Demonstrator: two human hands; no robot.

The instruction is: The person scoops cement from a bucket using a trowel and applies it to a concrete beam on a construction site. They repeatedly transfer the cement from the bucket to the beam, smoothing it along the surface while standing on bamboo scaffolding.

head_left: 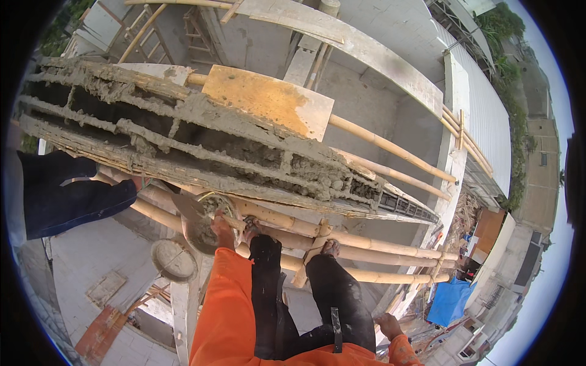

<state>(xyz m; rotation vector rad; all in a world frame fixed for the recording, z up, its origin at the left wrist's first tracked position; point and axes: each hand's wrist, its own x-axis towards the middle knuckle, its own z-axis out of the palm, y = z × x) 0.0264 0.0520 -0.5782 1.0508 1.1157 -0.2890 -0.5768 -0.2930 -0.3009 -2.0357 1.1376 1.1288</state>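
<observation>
My left hand is closed around the wooden handle of a trowel. The trowel's grey blade lies over the left rim of a bucket that holds wet mortar. Just ahead runs a long beam form, with steel bars coated in wet concrete. My right hand is down beside my right leg with its fingers curled; what they hold, if anything, is hidden. My feet stand on bamboo poles.
Another person's dark-trousered leg is at left. A second bucket stands or hangs lower down. A yellowish board leans behind the form. Farther off are a pale plank and, far below at right, a blue tarp. The bamboo has gaps with a drop beneath.
</observation>
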